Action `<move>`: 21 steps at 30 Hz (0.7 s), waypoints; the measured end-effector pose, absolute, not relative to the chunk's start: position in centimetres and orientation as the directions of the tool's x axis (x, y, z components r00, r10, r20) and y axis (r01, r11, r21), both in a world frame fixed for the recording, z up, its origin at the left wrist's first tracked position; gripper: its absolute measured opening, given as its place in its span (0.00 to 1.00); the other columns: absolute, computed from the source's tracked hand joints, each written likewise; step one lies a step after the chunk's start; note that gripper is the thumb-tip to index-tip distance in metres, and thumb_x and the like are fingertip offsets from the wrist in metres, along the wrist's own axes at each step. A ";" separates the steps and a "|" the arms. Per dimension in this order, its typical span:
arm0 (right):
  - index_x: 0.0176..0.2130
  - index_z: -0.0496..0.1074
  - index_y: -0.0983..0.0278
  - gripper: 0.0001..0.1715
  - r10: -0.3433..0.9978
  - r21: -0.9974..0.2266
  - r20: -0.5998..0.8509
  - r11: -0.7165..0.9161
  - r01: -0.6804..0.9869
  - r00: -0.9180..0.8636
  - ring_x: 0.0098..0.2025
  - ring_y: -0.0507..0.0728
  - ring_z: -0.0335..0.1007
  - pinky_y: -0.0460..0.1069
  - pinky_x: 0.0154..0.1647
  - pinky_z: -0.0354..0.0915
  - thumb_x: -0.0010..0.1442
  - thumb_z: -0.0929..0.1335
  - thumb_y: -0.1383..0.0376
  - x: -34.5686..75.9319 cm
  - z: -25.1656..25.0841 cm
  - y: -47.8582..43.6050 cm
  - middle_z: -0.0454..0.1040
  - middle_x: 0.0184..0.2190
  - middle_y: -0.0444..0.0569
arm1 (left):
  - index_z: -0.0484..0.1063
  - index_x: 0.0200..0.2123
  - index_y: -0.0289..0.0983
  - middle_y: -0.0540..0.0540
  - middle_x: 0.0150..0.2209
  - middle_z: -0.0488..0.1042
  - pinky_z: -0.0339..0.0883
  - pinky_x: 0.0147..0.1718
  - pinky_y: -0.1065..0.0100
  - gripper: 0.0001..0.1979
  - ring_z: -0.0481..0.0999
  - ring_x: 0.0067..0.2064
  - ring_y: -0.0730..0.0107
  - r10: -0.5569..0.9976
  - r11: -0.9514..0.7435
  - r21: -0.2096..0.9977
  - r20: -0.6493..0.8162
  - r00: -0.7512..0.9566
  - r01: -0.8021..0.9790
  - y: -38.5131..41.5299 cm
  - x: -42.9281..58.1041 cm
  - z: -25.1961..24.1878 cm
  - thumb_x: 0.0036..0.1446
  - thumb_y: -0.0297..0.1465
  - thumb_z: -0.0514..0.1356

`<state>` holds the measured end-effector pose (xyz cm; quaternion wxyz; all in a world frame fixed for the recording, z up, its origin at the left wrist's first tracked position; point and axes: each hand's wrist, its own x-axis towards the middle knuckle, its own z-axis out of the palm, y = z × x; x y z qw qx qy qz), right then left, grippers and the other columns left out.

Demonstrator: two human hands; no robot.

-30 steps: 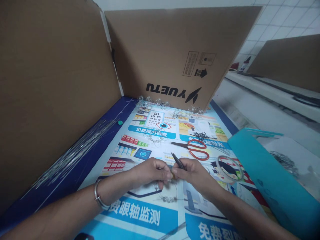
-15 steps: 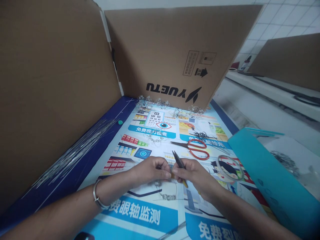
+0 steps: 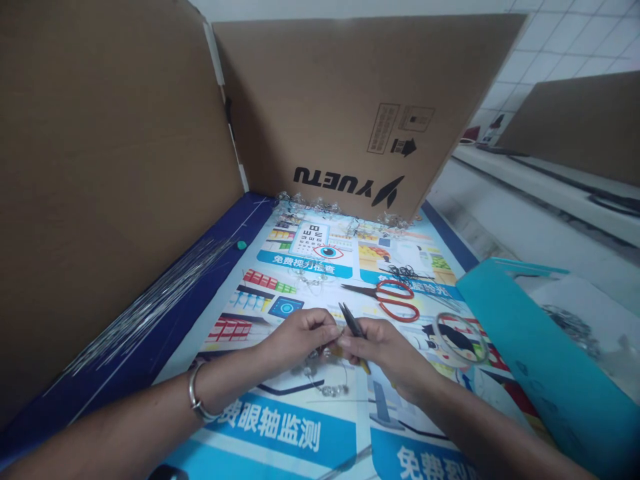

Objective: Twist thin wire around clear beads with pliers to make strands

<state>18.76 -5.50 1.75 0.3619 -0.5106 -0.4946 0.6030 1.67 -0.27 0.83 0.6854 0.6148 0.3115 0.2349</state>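
My left hand [image 3: 311,339] pinches a thin beaded wire [image 3: 331,391], whose loop with clear, shiny beads hangs just below the fingers. Close beside it, my right hand [image 3: 385,350] is closed round small pliers [image 3: 353,320] with dark pointed jaws and yellow handles. The jaws point up and away from me, and my two thumbs almost meet over the work. What exactly lies between the fingertips is too small to make out. Beyond the hands lie red-handled scissors [image 3: 395,299], shut, and a small beaded wire piece [image 3: 313,277].
A roll of clear wire or tape [image 3: 459,338] lies to the right, by a teal box [image 3: 530,347] holding metal parts. Long thin wires [image 3: 150,303] lie left. Dark wire bits [image 3: 405,272] and beaded pieces [image 3: 315,203] sit farther back, before a cardboard wall [image 3: 360,87].
My left hand has turned slightly, with its fingers higher, and the beaded loop has shifted a little left. The pliers have moved slightly left with my right hand.
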 end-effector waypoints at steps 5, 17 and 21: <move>0.27 0.66 0.65 0.14 0.963 -0.948 -0.189 -0.129 0.292 -0.190 0.25 0.50 0.58 0.45 0.26 0.54 0.55 0.65 0.57 19.4 1.5 -5.7 0.64 0.21 0.41 | 0.64 0.25 0.34 0.53 0.22 0.65 0.56 0.19 0.76 0.15 0.64 0.19 0.81 0.790 0.140 0.990 -0.115 0.602 0.006 -0.1 1.5 0.6 0.52 0.40 0.58; 0.31 0.70 0.63 0.10 0.961 -0.350 -0.053 0.235 0.907 -0.270 0.35 0.57 0.66 0.49 0.35 0.58 0.58 0.61 0.64 20.4 2.5 -6.5 0.72 0.30 0.49 | 0.66 0.28 0.36 0.53 0.25 0.66 0.59 0.22 0.76 0.10 0.65 0.22 0.80 0.862 -0.157 0.977 0.065 0.503 0.143 -0.4 1.0 0.9 0.58 0.34 0.51; 0.32 0.70 0.63 0.10 0.955 -0.317 -0.049 0.262 0.912 -0.292 0.36 0.57 0.66 0.48 0.35 0.59 0.58 0.62 0.64 20.1 2.3 -6.6 0.72 0.31 0.50 | 0.66 0.29 0.36 0.52 0.24 0.66 0.59 0.26 0.75 0.09 0.66 0.24 0.77 0.835 -0.374 0.897 0.216 0.506 0.235 -0.6 1.0 0.9 0.58 0.31 0.50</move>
